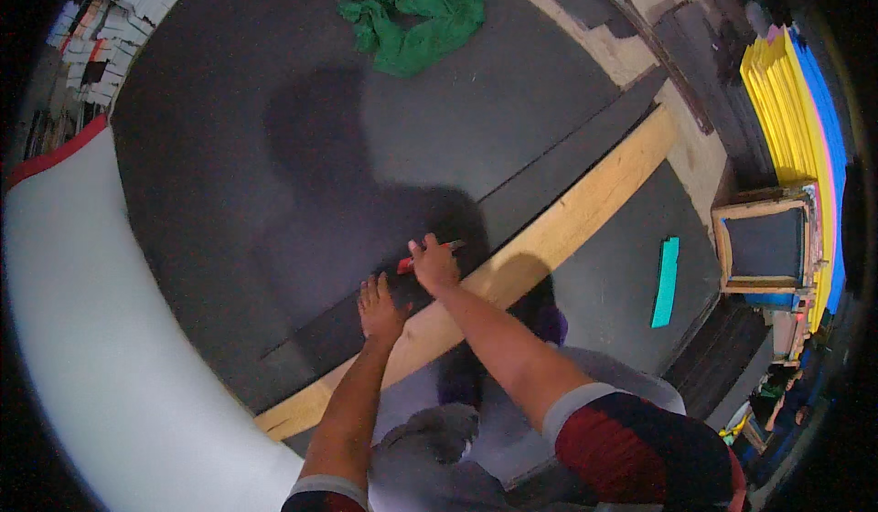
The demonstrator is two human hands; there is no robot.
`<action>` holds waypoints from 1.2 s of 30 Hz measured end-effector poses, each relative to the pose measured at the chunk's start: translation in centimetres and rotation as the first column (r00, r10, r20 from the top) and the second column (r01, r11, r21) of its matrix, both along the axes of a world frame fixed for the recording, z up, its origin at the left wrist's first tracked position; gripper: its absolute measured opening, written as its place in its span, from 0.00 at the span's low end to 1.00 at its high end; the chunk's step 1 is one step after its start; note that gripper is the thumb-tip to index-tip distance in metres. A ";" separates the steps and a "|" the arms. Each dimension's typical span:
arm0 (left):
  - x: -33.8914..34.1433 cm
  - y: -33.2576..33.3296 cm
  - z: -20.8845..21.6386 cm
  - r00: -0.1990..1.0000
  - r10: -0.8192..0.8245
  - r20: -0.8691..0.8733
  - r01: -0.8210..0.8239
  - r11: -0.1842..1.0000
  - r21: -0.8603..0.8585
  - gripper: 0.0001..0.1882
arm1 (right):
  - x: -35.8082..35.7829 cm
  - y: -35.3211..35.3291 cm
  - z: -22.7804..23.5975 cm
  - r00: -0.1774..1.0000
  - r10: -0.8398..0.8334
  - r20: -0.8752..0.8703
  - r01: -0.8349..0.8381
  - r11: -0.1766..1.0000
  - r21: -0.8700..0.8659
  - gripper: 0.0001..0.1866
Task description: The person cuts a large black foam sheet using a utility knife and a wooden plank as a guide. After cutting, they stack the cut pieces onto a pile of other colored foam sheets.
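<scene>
One crumpled green cloth (398,52), lying in a loose ring at the far side; one narrow, flat teal strip (666,283), lying at right. One large, smooth white sheet (101,302) with a red band (59,152) along its far end, at left, near stacked white pieces (128,26). At far right, upright yellow sheets (780,110) beside blue sheets (827,114), near one rectangular wooden frame (765,285).

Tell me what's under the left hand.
Dark sheet shows around the left hand; whatever lies directly beneath the palm and fingers is covered and can't be seen.
</scene>
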State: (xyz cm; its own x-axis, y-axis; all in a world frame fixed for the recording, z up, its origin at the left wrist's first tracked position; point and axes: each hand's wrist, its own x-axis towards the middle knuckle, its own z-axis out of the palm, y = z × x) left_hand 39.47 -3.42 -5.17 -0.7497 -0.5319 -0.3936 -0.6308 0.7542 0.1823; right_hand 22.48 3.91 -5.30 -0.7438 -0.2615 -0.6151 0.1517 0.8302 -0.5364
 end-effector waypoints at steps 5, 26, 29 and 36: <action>-0.8 -0.6 -1.5 0.997 -0.029 -0.072 0.028 1.000 -0.011 0.56 | -2.0 0.1 -0.4 0.960 0.119 -0.254 -0.116 0.993 0.028 0.22; -27.8 -8.2 21.2 0.595 -0.509 -0.622 0.164 0.835 -0.525 0.50 | -28.0 18.8 23.7 0.594 0.310 -0.742 -0.425 0.904 0.037 0.29; -32.7 -4.6 21.2 0.509 -0.332 -0.794 -0.245 0.828 -0.504 0.64 | -29.9 18.4 25.9 0.558 0.128 -0.820 -0.239 0.971 -0.011 0.28; -40.0 6.6 11.2 0.818 0.198 -0.539 -0.133 0.978 0.158 0.78 | -36.8 18.3 25.4 0.570 -0.108 -0.815 0.033 0.994 -0.108 0.26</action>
State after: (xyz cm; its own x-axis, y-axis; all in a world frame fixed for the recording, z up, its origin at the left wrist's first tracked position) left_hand -0.54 3.21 6.05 -0.7628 -0.6466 -0.0053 -0.5148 0.6024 0.6100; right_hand -14.29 22.16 20.08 -0.9377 -0.2009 0.2836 -0.3262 0.7900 -0.5191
